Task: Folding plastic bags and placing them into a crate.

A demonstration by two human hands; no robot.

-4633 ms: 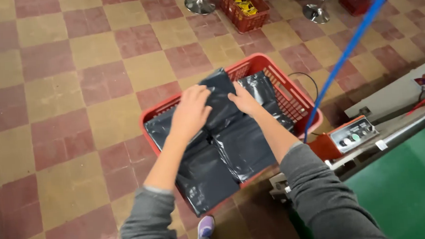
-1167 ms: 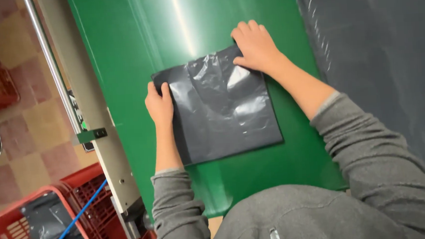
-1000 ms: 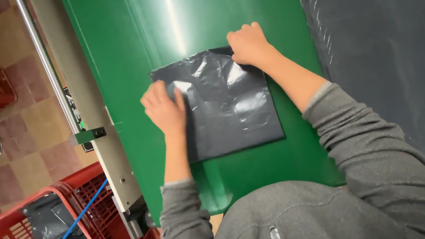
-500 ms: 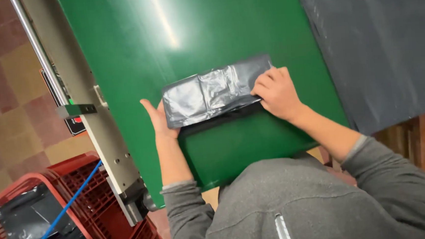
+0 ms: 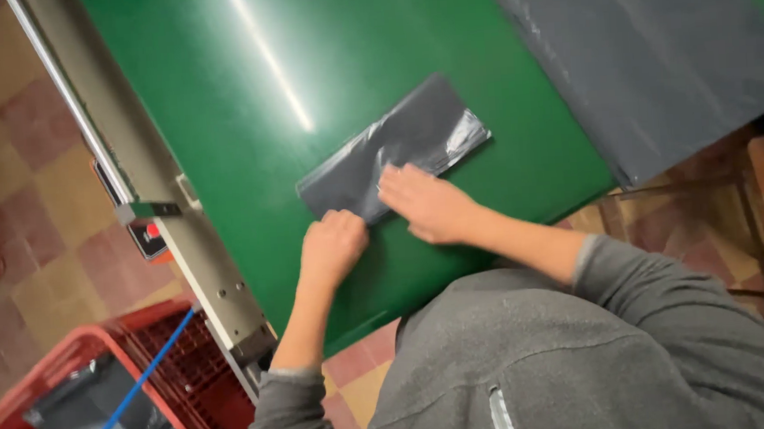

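A dark grey plastic bag [image 5: 413, 137] lies folded into a narrow strip on the green table top [image 5: 240, 64]. My left hand [image 5: 334, 246] is curled at the strip's near left corner, fingers closed on its edge. My right hand [image 5: 425, 203] lies flat on the near edge of the strip just beside the left hand and presses it down. The far right end of the strip is uncovered and shines a little.
A large grey plastic sheet [image 5: 655, 48] covers the table's far right part. A metal side rail [image 5: 132, 168] with a small control box [image 5: 149, 239] runs along the left edge. Below left stands a red basket [image 5: 98, 342] holding grey bags [image 5: 76, 419], crossed by a blue strap [image 5: 136, 388].
The bag went from lying flat and square to a narrow folded strip. Both hands moved from its outer ends to its near left corner, now close together.
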